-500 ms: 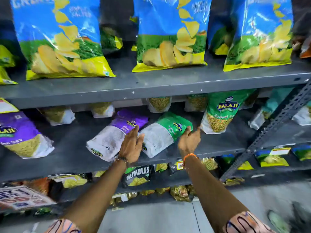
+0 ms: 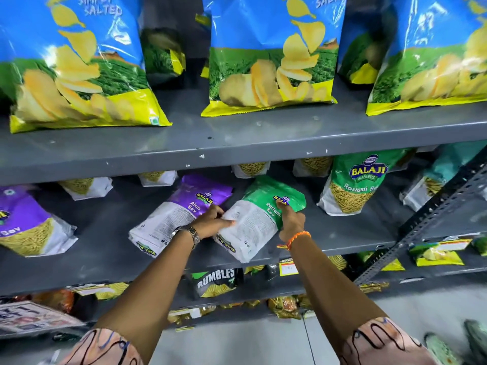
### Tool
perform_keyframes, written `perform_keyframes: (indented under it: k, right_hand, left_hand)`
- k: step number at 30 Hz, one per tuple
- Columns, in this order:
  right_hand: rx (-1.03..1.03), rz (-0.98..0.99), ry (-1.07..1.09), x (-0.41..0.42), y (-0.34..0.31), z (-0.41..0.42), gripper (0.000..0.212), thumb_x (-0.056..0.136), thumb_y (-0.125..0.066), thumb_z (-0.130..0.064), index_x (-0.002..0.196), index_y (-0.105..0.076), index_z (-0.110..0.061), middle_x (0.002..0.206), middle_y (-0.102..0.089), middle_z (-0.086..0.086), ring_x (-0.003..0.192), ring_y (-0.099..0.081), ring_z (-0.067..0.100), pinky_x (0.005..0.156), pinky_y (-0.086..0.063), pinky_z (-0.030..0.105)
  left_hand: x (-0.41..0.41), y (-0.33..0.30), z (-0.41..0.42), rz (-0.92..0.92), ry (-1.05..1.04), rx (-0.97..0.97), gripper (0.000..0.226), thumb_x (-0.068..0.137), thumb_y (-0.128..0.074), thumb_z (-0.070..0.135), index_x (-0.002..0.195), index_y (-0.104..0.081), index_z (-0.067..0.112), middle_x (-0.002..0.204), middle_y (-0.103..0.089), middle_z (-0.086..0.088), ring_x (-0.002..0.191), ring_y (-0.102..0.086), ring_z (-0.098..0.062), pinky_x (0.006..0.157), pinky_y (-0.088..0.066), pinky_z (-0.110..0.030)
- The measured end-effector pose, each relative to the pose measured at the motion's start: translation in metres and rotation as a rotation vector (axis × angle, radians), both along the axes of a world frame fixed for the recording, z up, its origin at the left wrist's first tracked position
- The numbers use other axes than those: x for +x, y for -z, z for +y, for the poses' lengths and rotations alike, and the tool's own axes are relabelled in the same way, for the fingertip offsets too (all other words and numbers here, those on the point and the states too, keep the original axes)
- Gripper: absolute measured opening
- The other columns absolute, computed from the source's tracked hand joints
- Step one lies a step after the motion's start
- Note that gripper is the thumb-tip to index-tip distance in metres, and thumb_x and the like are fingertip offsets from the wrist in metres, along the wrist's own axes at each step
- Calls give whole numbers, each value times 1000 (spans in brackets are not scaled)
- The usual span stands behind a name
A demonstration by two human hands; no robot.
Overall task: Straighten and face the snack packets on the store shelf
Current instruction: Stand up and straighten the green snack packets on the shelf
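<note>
A green Ratlami Sev packet point(image 2: 259, 217) lies flat on its back on the middle shelf point(image 2: 105, 248), its top pointing away and to the right. My left hand point(image 2: 212, 223) grips its left edge and my right hand point(image 2: 291, 222) grips its right edge, thumb on the logo. A purple Aloo Sev packet point(image 2: 179, 214) lies flat just to the left, touching my left hand. Another green Ratlami Sev packet point(image 2: 353, 183) stands upright to the right. A purple Sev packet point(image 2: 29, 222) leans at the far left.
Large blue chip bags point(image 2: 271, 54) stand on the upper shelf point(image 2: 237, 143). Smaller packets stand at the back of the middle shelf. A black Rumbles packet point(image 2: 214, 281) and other snacks fill the lower shelves. A slanted metal brace point(image 2: 427, 219) crosses at the right.
Both hands have closed around the sides of the green packet, where before they only rested by it. The camera has come closer to the shelf.
</note>
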State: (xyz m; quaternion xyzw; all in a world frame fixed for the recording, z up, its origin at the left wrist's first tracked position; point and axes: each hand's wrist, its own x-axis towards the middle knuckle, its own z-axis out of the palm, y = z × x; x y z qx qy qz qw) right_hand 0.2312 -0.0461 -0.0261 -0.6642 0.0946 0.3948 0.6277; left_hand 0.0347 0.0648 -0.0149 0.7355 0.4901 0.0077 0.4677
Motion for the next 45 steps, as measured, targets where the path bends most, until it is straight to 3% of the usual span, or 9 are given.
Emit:
perform_keyframes:
  k: [3,8,11,17,23,29,34,39,45]
  right_hand:
    - [115,66,-7,5,-6,-1,43,75,-79,-15,99,-43,-10,87,-56,6,77,-60,25,60,-52,32]
    - [252,74,-17,15,-19,2,44,72,-80,-1,91,-41,-12,100,-65,16,105,-68,35,94,-54,56]
    - [326,10,-71,26,-34,8,48,69,-81,1,93,-43,-14,117,-67,19,111,-66,35,101,-49,56]
    - [478,-219,-231,41,-69,19,61,69,-77,11,124,-51,7,120,-67,20,112,-65,33,104,-48,53]
    - [603,-404,-400,46,-86,22,48,70,-66,25,112,-58,2,101,-68,12,90,-66,25,93,-55,40]
    - [462,-351,-499,62,-61,2,69,67,-54,34,125,-45,-2,122,-59,15,116,-58,36,97,-51,47]
    - [230,-534,-869,65,-42,-13,77,68,-36,35,138,-42,4,132,-59,26,103,-60,31,55,-44,25]
    - [249,-613,-886,48,-27,-25,58,83,-58,16,137,-41,1,139,-56,17,128,-54,25,111,-43,39]
    - [278,-617,-816,30,-1,-48,56,79,-47,23,123,-42,-11,120,-56,5,111,-58,23,89,-54,29]
  left_hand:
    - [-1,2,0,-62,14,-95,60,79,-78,33,126,-45,15,126,-61,-9,113,-60,-22,105,-48,-41]
    - [-5,10,-11,-212,-54,-138,60,74,-83,20,125,-52,13,112,-67,1,92,-62,-4,77,-51,-19]
    - [2,11,-18,-299,-88,-149,69,71,-85,11,131,-51,7,112,-69,-1,104,-66,-16,88,-55,-28]
    - [31,-2,-36,-447,-168,25,77,62,-88,-2,128,-49,-1,126,-65,-23,105,-65,-28,97,-54,-43]
    - [54,-4,-53,-430,-305,264,70,63,-87,3,122,-50,4,118,-70,-14,105,-68,-30,89,-56,-42]
    - [59,5,-69,-522,-454,203,70,63,-76,-10,128,-52,-1,129,-62,-18,120,-62,-34,102,-51,-47]
    - [75,-3,-90,-651,-628,-103,44,85,-59,3,128,-49,7,133,-59,-16,103,-64,-19,86,-54,-29]
    - [86,-14,-83,-657,-670,-217,35,88,-48,11,123,-53,5,127,-59,-16,118,-56,-33,101,-46,-42]
    - [93,-32,-56,-764,-630,-370,40,102,-38,21,133,-57,5,139,-57,-15,125,-53,-23,113,-36,-36]
